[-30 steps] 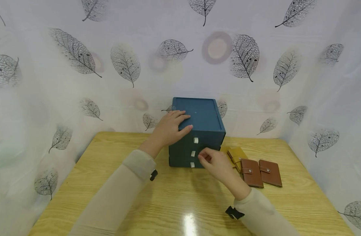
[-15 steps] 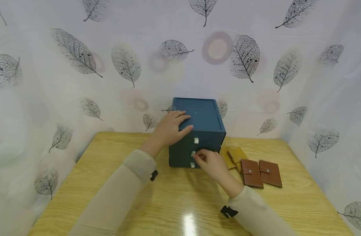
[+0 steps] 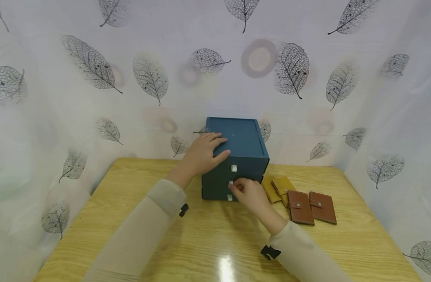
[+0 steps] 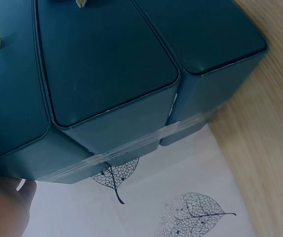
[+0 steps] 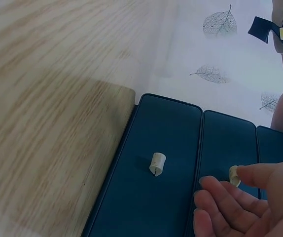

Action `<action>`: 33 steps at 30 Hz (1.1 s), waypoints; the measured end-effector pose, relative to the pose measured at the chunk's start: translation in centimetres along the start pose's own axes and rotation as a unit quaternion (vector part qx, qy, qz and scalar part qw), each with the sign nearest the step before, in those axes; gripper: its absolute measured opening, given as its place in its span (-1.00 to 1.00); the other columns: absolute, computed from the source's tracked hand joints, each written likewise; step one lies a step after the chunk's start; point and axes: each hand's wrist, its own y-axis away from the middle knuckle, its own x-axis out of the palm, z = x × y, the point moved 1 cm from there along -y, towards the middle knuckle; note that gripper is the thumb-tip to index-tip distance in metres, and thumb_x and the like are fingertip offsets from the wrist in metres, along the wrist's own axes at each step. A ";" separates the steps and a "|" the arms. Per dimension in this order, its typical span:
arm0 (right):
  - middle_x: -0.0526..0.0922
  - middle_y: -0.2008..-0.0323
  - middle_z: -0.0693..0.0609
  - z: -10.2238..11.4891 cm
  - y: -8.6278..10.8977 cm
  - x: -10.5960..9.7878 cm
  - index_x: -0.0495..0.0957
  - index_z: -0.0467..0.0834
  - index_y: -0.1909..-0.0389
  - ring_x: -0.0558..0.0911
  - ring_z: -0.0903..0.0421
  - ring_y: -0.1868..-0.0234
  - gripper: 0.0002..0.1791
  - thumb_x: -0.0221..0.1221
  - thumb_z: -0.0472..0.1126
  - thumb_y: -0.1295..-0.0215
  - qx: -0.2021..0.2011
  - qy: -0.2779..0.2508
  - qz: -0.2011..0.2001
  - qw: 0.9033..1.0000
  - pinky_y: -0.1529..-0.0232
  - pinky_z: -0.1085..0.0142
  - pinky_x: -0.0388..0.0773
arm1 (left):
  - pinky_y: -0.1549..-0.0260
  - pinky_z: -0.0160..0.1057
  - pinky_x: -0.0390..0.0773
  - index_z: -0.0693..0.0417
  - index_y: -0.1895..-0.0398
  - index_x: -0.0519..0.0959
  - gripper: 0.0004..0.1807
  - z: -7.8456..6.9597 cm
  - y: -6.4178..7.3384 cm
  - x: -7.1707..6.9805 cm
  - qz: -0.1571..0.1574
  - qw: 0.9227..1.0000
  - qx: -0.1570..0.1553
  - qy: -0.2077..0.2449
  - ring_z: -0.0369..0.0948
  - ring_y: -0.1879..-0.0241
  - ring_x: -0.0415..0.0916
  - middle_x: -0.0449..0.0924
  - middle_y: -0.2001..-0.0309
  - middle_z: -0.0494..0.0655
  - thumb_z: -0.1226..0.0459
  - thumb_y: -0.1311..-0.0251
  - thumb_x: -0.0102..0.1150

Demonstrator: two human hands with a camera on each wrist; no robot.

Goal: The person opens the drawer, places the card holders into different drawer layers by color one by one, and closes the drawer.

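Note:
A dark blue three-drawer box (image 3: 241,137) stands at the back of the table, its drawers closed, with a small white pull tab on each front. My left hand (image 3: 201,152) rests on the box's top at the left front edge, fingers spread and thumb along the front. At the middle drawer, my right hand (image 3: 250,194) pinches the white pull tab (image 5: 234,176) between thumb and forefinger. The other fingers lie loosely bent below the thumb in the right wrist view. The bottom drawer's tab (image 5: 157,164) and the top drawer's tab (image 3: 234,168) are untouched.
Right of the box, two yellow wallets (image 3: 284,186) lie overlapping on the wooden table (image 3: 201,243). Two brown wallets with snap straps lie in front of them, one brown wallet (image 3: 301,207) nearest my right forearm. A leaf-patterned curtain (image 3: 187,90) hangs behind the table.
My right hand has moved left and slightly forward from beside the middle tab to grip it. The left hand, the box and the wallets have stayed in place.

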 end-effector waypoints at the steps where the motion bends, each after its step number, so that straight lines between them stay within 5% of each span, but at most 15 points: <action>1: 0.69 0.50 0.14 0.0 0.0 0.0 0.73 -0.08 0.35 0.60 0.25 0.51 -0.82 0.29 -0.07 -0.36 0.001 0.001 0.001 1.000 0.44 0.26 0.60 | -0.49 0.02 0.04 -0.11 -0.49 0.34 -0.33 0.0 0.0 0.0 0.001 1.000 0.000 0.000 -0.04 -0.51 0.07 0.19 -0.51 -0.04 -0.21 -0.46 -0.15; 33: 0.55 0.61 0.21 1.1 0.8 -0.7 0.71 -0.08 0.38 0.45 0.25 0.66 -0.83 0.28 -0.09 -0.36 0.017 0.024 0.052 0.998 0.60 0.31 0.43 | -0.49 0.01 0.03 -0.11 -0.49 0.34 -0.33 -0.1 0.0 -0.2 0.002 1.000 -0.002 0.005 -0.04 -0.51 0.07 0.19 -0.51 -0.04 -0.20 -0.46 -0.15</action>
